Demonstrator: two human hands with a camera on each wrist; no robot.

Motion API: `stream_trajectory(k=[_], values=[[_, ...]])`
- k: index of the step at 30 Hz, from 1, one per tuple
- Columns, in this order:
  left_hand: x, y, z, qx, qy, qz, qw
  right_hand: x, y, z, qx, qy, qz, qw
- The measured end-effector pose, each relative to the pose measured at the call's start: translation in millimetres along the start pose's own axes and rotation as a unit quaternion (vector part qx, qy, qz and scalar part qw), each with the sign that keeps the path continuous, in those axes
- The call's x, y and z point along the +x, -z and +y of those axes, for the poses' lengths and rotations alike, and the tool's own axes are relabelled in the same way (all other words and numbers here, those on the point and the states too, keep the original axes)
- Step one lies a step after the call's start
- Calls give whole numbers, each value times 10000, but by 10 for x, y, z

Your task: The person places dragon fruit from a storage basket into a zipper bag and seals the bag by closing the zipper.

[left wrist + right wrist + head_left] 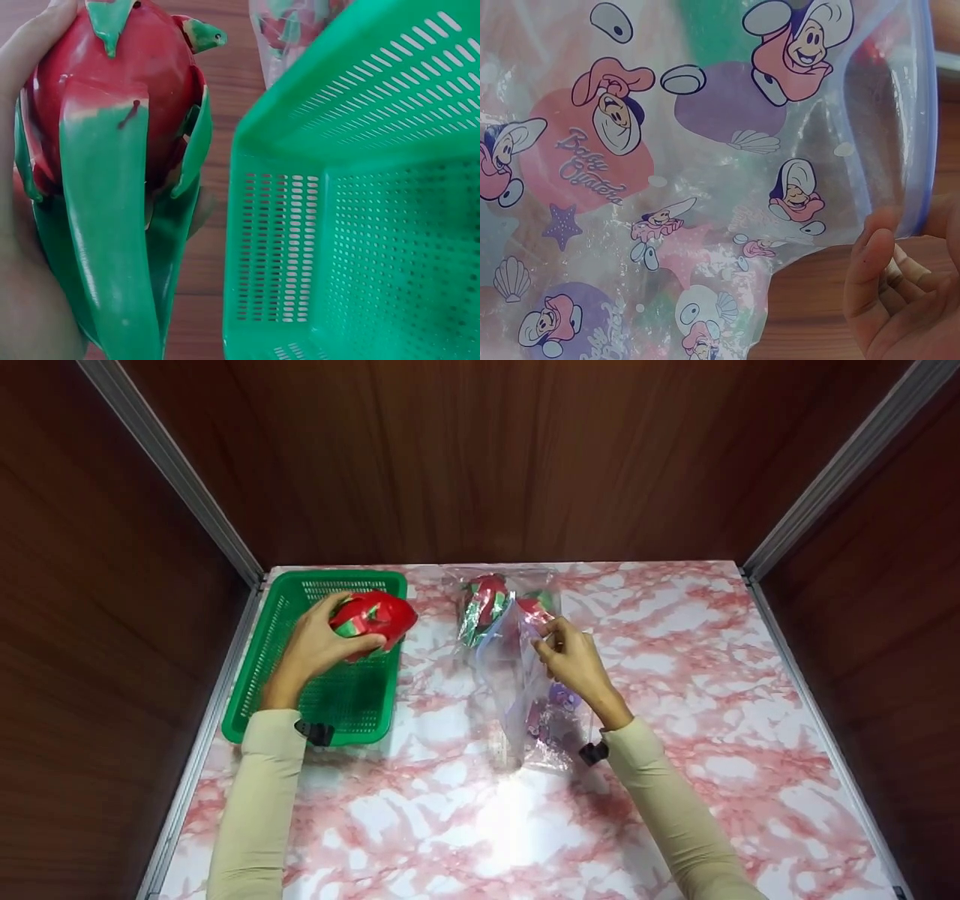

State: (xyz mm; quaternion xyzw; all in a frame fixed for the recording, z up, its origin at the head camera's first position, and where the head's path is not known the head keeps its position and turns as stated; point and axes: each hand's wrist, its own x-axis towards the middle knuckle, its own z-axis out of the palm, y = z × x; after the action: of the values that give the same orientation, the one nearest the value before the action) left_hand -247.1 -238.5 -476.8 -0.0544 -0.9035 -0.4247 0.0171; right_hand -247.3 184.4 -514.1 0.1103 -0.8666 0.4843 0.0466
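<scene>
In the head view my left hand [319, 641] grips a red and green toy dragon fruit [379, 616] over the green plastic basket [397, 675]. The left wrist view shows the dragon fruit [105, 165] close up, with glossy green leaves and the basket [247, 150] to its right. My right hand [574, 658] pinches the rim of a clear zip bag [504, 675], whose mouth gapes toward the left. Seen from the right wrist, the bag [720, 150] carries printed cartoon oysters, shells and starfish, and the fingertips [874, 259] hold its bluish zip edge.
Behind the held bag lies another clear bag [454, 577] with red and green dragon fruits [486, 598] inside. The tabletop [450, 825] has a red and white marbled look. Dark wooden panels [480, 457] with metal edge strips [180, 480] enclose the back and sides.
</scene>
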Motion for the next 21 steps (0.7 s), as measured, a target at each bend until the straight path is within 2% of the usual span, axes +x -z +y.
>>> stream_trajectory(k=[21], values=[[68,-50,275,-91,-274,54,9996,8,-34,-19,135,-148,-77,9998]])
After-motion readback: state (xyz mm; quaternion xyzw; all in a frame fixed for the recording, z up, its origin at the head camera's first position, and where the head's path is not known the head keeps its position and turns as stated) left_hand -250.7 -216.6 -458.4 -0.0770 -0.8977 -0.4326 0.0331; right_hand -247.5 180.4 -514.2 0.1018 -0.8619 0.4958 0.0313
